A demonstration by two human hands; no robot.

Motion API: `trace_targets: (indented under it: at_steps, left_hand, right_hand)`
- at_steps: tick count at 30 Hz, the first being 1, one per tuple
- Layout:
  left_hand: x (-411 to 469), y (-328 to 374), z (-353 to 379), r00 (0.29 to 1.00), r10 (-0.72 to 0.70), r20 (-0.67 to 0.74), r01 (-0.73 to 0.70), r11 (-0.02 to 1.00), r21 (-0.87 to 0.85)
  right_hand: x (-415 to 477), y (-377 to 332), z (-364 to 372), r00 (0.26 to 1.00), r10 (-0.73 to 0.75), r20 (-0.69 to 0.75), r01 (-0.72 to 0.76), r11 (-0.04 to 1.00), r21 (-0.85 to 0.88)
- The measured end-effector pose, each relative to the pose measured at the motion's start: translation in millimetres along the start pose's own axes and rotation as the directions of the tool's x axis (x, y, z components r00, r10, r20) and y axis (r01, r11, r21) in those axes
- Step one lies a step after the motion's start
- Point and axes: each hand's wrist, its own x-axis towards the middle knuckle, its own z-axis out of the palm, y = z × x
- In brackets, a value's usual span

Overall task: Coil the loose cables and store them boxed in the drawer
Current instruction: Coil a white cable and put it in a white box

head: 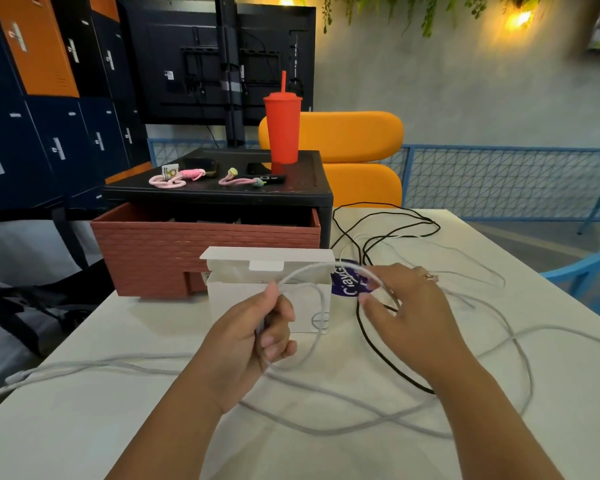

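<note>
Head view. The left grip (257,334), fingers curled, clasps the white cable (312,268) just in front of the white box (243,299). The right grip (406,306) holds the same cable between thumb and fingers, so that a loop arches from one to the other. The rest of the white cable lies loose over the bench (118,410), trailing to its left edge and its right edge. A black cable (378,351) lies uncoiled from beneath the right grip towards the far right corner. The box stands with its lid up at the middle of the far edge, just before the brick-red drawer (205,247), which is pulled open under a black stand (219,194) carrying a red tumbler (283,129) and pink coiled cords (167,181).
</note>
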Motion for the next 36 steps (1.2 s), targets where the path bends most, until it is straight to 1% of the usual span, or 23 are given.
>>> trace_targets:
  at_steps: [2, 4, 6, 7, 9, 12, 15, 17, 19, 21, 23, 24, 25, 26, 27, 28, 29, 30, 31, 32, 34, 36]
  left_hand:
    - [-1, -2, 3, 1.0, -0.005, 0.009, 0.005, 0.998, 0.067]
    - [-1, -3, 4, 0.999, -0.015, 0.029, 0.012, 0.995, 0.099]
    - [-1, -4, 5, 0.999, -0.028, 0.043, 0.024, 0.995, 0.095]
    - [-1, -4, 5, 0.998, -0.037, 0.05, 0.033, 0.995, 0.09]
    - [-2, -4, 6, 0.996, -0.063, 0.07, 0.057, 0.996, 0.073]
    - [-2, -4, 5, 0.989, -0.102, 0.107, 0.099, 0.994, 0.037]
    - [0, -4, 1, 0.984, -0.106, 0.14, 0.105, 0.994, 0.018]
    - [0, -5, -2, 0.98, -0.106, 0.166, 0.101, 0.994, 0.038]
    - [-1, -5, -6, 0.972, -0.093, 0.217, 0.087, 0.996, 0.037]
    - [-1, -6, -10, 0.952, -0.056, 0.3, 0.071, 0.997, -0.041]
    - [3, -6, -18, 0.928, -0.005, 0.372, 0.082, 0.978, -0.193]
    - [6, -5, -22, 0.899, 0.037, 0.435, 0.103, 0.951, -0.293]
    - [7, -3, -24, 0.856, 0.094, 0.509, 0.133, 0.91, -0.393]
    - [8, 0, -25, 0.853, 0.177, 0.491, 0.077, 0.888, -0.453]
    - [6, 1, -28, 0.9, 0.213, 0.381, -0.016, 0.889, -0.458]
    - [4, 2, -32, 0.928, 0.219, 0.303, -0.07, 0.898, -0.435]
    - [2, 4, -35, 0.935, 0.235, 0.266, -0.109, 0.904, -0.414]
    - [2, 7, -34, 0.928, 0.256, 0.271, -0.131, 0.905, -0.405]
    - [4, 8, -31, 0.916, 0.275, 0.293, -0.145, 0.906, -0.398]
    - [5, 7, -28, 0.923, 0.265, 0.28, -0.144, 0.911, -0.388]
    - [2, 6, -21, 0.972, 0.202, 0.119, -0.149, 0.925, -0.348]
    - [-2, 6, -9, 0.974, 0.225, -0.012, -0.222, 0.947, -0.231]
  right_hand:
    - [-3, -11, 8, 0.994, -0.084, -0.064, 0.086, 0.996, 0.028]
    - [-6, -22, 16, 0.98, -0.172, -0.101, 0.176, 0.984, 0.03]
    - [-7, -26, 22, 0.957, -0.261, -0.123, 0.26, 0.965, -0.03]
    - [-7, -26, 25, 0.949, -0.281, -0.141, 0.276, 0.96, -0.049]
    - [-7, -27, 25, 0.948, -0.251, -0.194, 0.245, 0.968, -0.055]
    - [-5, -25, 18, 0.933, -0.177, -0.313, 0.164, 0.984, -0.065]
    - [-4, -21, 8, 0.895, -0.076, -0.44, 0.082, 0.997, -0.004]
    - [-4, -16, 0, 0.859, 0.016, -0.513, 0.013, 0.999, 0.053]
    - [-2, -11, -8, 0.844, 0.103, -0.526, -0.06, 0.993, 0.099]
    - [0, -7, -11, 0.873, 0.167, -0.459, -0.133, 0.986, 0.105]
    - [1, -4, -8, 0.925, 0.201, -0.324, -0.183, 0.979, 0.087]
    - [1, -4, -7, 0.951, 0.2, -0.237, -0.191, 0.98, 0.06]
    - [0, -4, -5, 0.973, 0.185, -0.138, -0.184, 0.983, 0.021]
    - [0, -5, -3, 0.986, 0.163, -0.026, -0.163, 0.987, -0.012]
    - [-2, -7, -1, 0.986, 0.141, 0.093, -0.139, 0.99, -0.029]
    - [-3, -10, 2, 0.97, 0.121, 0.209, -0.117, 0.993, -0.033]
    - [-4, -14, 4, 0.945, 0.102, 0.312, -0.096, 0.995, -0.033]
    - [-6, -19, 7, 0.914, 0.084, 0.397, -0.079, 0.996, -0.029]
    - [-7, -23, 9, 0.884, 0.067, 0.463, -0.068, 0.998, -0.016]
    - [-9, -28, 11, 0.857, 0.052, 0.513, -0.064, 0.998, 0.005]
    - [-11, -33, 13, 0.807, 0.046, 0.589, -0.076, 0.997, 0.027]
    - [-12, -35, 13, 0.754, 0.054, 0.655, -0.086, 0.996, 0.017]
